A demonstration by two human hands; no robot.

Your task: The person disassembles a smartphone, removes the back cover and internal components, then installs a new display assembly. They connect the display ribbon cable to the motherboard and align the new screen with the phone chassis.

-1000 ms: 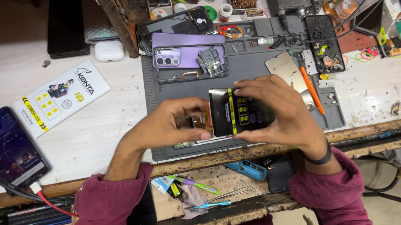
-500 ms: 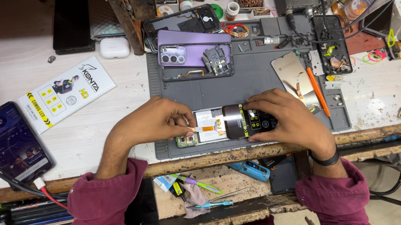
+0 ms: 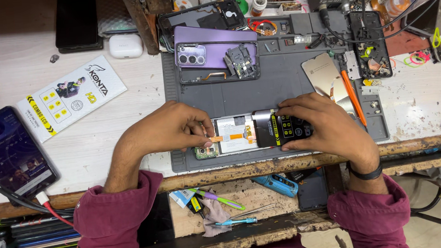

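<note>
**Two hands on an opened phone at the near edge of the mat**

An opened phone body [image 3: 234,136] lies on the grey work mat [image 3: 280,83], close to the near edge of the surface. Its long axis runs left to right, across the person's front. A thin orange flex cable [image 3: 229,137] runs along this same axis, over the pale inner part.

The left hand [image 3: 171,128] rests at the left end of the phone. Its fingers [image 3: 200,130] are curled and nearly closed, with the tips pressing at the place where the orange cable begins, just beside a small green board [image 3: 205,151]. It seems they pinch the cable end, but the fingers hide the contact, so I cannot say it for sure.

The right hand [image 3: 329,126] lies over the right end. Its grip is spread and flat: fingers on the far side and thumb on the near side of a dark display part with a black and yellow sticker [image 3: 283,130], which covers the right half of the phone. So the cable lies between both hands, and the left hand is the nearer one to it.

Behind them on the mat lies a purple phone back [image 3: 210,47] with camera lenses, and an orange tool [image 3: 353,96] lies just right of the right hand. Far left, a lit phone [image 3: 10,149] is plugged to a red cable.
</note>
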